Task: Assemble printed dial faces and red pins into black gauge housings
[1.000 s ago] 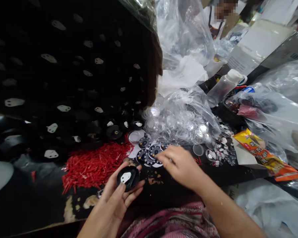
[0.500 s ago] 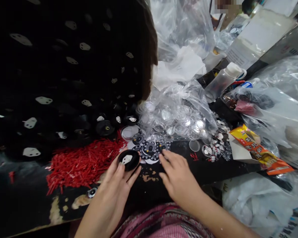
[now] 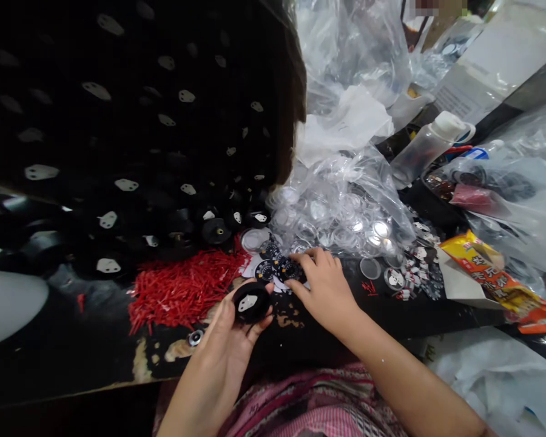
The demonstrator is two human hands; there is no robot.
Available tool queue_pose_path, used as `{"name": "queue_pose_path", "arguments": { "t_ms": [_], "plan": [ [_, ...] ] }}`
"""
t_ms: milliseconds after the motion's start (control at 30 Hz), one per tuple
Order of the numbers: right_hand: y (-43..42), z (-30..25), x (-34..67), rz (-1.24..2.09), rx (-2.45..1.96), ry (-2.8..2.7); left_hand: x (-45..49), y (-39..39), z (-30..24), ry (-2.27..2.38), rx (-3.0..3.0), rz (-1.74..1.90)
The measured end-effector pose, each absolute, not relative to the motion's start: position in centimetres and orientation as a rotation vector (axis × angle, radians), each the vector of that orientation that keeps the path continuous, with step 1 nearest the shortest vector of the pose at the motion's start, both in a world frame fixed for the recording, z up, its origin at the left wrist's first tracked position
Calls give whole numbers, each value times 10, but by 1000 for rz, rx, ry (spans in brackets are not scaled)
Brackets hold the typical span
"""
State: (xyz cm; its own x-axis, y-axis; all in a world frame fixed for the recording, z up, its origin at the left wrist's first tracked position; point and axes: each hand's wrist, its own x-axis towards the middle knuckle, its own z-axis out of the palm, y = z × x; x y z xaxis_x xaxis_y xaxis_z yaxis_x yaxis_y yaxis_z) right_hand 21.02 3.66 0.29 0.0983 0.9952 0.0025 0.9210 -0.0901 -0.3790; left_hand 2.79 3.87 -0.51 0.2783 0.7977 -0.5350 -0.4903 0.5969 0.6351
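My left hand (image 3: 230,340) is closed round a black round casing (image 3: 252,302) with a white plate with small holes in its middle. Ahead of it, white-numbered black dial discs (image 3: 264,271) lie overlapping on the table. My right hand (image 3: 325,291) is over the right side of these discs, its thumb and index finger apart and touching a disc there. Whether that disc is lifted, I cannot tell. Left of the discs is a heap of thin red pieces (image 3: 182,288). Behind them lie many clear round covers (image 3: 332,218), partly under a plastic bag.
Many black casings with white plates (image 3: 108,265) stand at the left, under a dark reflective panel (image 3: 141,73). A clear bottle (image 3: 430,149) leans at the right. Nearby are small white parts (image 3: 409,273), an orange-yellow snack packet (image 3: 495,273) and plastic bags. A pale rounded object (image 3: 9,306) enters at far left.
My right hand has moved in onto the dial discs, its fingers closer together. The left hand still holds the casing. The whole view has shifted, and a pale rounded object now shows at the far left.
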Motion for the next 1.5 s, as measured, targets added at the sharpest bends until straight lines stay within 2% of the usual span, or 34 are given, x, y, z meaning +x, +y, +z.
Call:
{"name": "queue_pose_path", "arguments": {
  "t_ms": [100,233,300,567,800,1067,1367,1500],
  "plan": [
    [39,3,206,458,-2004,-1762,25,39,-6,923,319,872],
    [34,10,201,867,-1791,-1411,24,39,-8,903,246,868],
    [33,14,201,946,-1736,-1305,25,39,-8,928,266,901],
    [41,10,213,855,-1809,-1273,24,36,-4,953,311,928],
    [38,12,219,537,-1873,-1427,24,36,-7,916,329,913],
    [31,23,201,836,-1718,-1200,31,34,-5,892,339,958],
    [34,34,170,1115,-1717,-1325,25,21,-16,1059,523,880],
    [35,35,175,1092,-1800,-1410,21,22,-25,1022,643,874]
  ]
}}
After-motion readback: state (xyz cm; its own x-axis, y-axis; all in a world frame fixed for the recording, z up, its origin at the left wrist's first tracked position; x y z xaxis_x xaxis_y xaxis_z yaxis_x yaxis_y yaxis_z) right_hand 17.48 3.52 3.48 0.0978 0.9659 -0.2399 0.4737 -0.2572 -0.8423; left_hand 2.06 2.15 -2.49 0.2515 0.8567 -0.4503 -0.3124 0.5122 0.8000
